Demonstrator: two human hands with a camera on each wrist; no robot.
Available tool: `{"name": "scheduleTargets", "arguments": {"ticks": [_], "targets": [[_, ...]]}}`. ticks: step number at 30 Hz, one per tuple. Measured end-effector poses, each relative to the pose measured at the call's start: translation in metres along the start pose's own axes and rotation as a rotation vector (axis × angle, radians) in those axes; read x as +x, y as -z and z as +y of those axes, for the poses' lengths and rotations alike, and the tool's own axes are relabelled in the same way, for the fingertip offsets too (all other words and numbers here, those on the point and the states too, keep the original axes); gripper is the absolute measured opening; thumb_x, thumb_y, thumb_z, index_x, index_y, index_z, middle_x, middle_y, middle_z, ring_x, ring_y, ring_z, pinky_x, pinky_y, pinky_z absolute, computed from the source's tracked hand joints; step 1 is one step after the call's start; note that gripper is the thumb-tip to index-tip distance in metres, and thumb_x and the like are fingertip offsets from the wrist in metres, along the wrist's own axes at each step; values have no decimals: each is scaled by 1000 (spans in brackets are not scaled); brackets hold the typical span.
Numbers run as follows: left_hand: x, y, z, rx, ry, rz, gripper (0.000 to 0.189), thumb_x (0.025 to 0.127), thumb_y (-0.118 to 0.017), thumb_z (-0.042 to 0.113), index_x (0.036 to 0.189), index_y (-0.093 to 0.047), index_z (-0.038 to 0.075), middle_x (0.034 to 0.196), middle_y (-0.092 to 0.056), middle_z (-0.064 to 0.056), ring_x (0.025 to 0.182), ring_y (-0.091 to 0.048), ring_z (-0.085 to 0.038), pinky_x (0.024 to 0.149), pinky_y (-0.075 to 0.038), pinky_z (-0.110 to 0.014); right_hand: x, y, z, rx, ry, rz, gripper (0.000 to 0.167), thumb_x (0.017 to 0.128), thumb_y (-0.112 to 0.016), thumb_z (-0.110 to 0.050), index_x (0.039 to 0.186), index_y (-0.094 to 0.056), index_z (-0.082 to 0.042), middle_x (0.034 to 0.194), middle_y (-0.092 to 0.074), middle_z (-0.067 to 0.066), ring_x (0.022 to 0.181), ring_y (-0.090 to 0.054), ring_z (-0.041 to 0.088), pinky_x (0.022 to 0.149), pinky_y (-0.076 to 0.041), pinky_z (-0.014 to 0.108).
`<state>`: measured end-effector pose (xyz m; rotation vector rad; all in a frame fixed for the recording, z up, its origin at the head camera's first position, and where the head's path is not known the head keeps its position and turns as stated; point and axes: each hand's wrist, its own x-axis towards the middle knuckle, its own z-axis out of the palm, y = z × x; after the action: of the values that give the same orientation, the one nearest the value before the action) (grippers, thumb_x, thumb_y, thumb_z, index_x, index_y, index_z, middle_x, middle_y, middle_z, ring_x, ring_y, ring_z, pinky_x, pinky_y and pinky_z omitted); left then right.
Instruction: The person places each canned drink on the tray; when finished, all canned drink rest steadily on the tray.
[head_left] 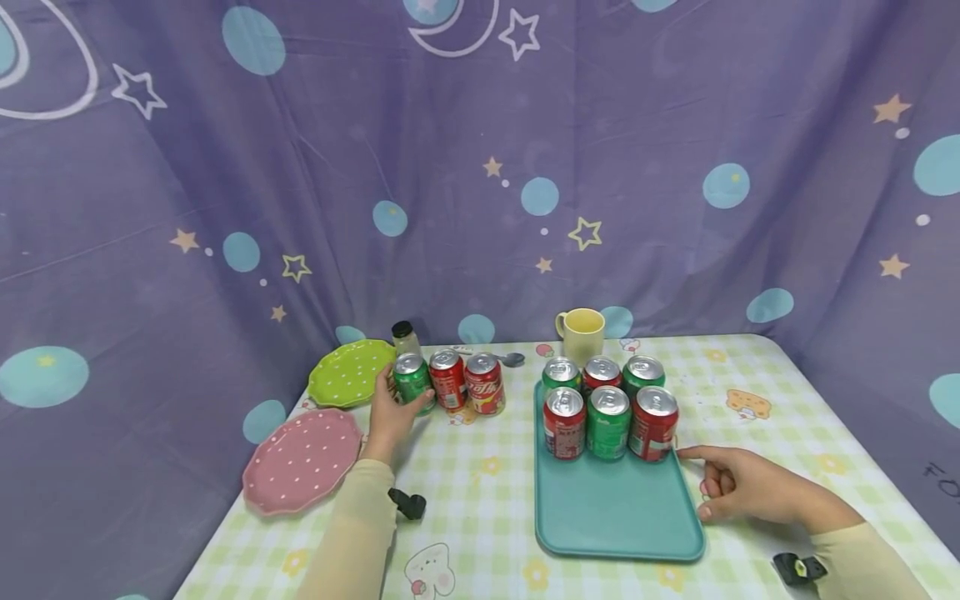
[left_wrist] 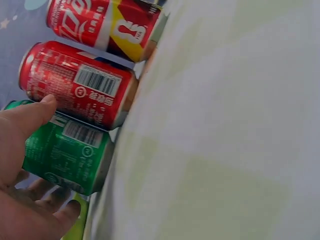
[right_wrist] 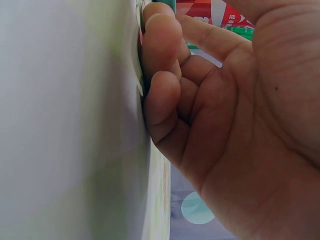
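The green can [head_left: 412, 384] stands near the far left corner of the counter [head_left: 465, 475], just beside a red can [head_left: 448, 384], with another red can [head_left: 484, 388] next to that one. The left hand [head_left: 392, 423] has it: the thumb lies over its front and the fingers go round the other side, though I cannot tell how hard they squeeze. To hold it well, I think the thumb and fingers should sit across from each other and press the same on both sides. The can looks smooth, so a loose hold may let it slip. A straight lift would be best, because a tilt could bump the red can close by.

The left arm [head_left: 352, 533] reaches far out toward the counter's far edge. The right hand [head_left: 757, 487], nearer the right edge, holds nothing. Its pointing finger stretches out to touch the side of the teal tray [head_left: 618, 517], its thumb is at the rim, and its other fingers bend loosely. That light touch may help stop the tray sliding. Six cans [head_left: 608, 427] stand on the tray's far half, in two rows.
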<state>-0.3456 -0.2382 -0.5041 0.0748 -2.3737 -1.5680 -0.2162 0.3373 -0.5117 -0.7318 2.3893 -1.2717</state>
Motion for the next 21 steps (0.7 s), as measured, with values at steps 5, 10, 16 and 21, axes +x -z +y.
{"name": "scheduleTargets", "arguments": {"ticks": [5, 10, 16, 21], "targets": [[1, -4, -6, -25, 9, -17, 98, 91, -84, 18, 166, -20, 10, 160, -38, -25, 146, -39, -44, 121, -32, -58, 1, 1, 0, -11, -1, 3, 83, 86, -89, -25, 149, -47, 8, 87, -63, 6, 64, -53, 6, 54, -49, 25], [1, -7, -7, -19, 25, -12, 91, 95, -80, 18, 165, -24, 11, 159, -41, -23, 146, -40, -42, 121, -31, -57, 0, 1, 0, -7, -6, 2, 82, 86, -88, -25, 148, -47, 9, 87, -63, 6, 64, -53, 6, 54, -49, 25], [-1, -8, -7, -33, 52, 15, 82, 96, -79, 21, 161, -31, 13, 158, -43, -22, 143, -44, -43, 119, -35, -59, -1, 0, -1, -6, -2, 5, 81, 87, -88, -24, 148, -47, 9, 87, -63, 4, 64, -53, 5, 54, -49, 25], [-2, -7, -7, -58, 46, 75, 78, 94, -81, 20, 157, -36, 12, 154, -46, -21, 140, -47, -42, 116, -39, -57, -1, -1, 0, 1, 1, 7, 81, 87, -88, -24, 148, -47, 9, 87, -63, 5, 63, -53, 5, 54, -48, 25]]}}
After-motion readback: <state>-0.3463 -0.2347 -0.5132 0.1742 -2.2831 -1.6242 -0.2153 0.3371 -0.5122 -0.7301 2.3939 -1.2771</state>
